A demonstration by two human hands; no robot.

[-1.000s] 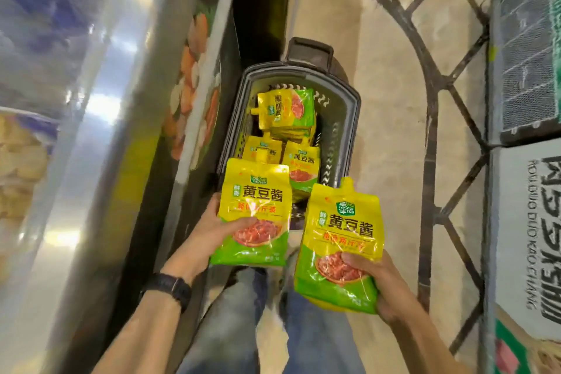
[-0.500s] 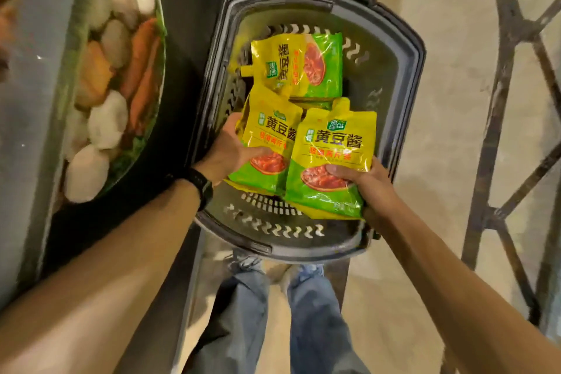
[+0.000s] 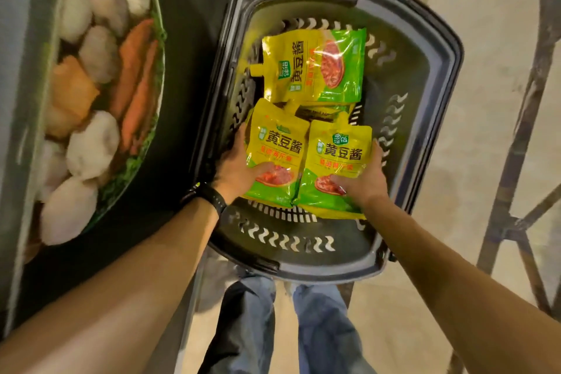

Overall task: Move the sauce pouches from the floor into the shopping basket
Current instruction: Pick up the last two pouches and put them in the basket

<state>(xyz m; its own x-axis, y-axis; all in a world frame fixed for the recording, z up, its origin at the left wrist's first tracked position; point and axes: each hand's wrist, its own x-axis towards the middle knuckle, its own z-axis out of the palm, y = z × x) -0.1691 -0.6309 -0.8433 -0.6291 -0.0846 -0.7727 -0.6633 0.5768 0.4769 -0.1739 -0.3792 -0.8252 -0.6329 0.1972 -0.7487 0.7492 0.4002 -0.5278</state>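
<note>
The left hand point(image 3: 236, 171) pinches one sauce pouch point(image 3: 277, 143) and the right hand point(image 3: 365, 184) pinches a second pouch point(image 3: 338, 158), both low inside the basket point(image 3: 441, 94). This looks like the putting-down step; next both hands should let go

Glossy plastic sauce pouches point(image 3: 306, 158) in a matt, perforated plastic basket point(image 3: 431, 106)

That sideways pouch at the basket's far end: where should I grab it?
Pinch the sideways pouch by its green edge, coming from the right: it lies flat, spout toward the left wall of the basket, with bare floor right of it.
</note>
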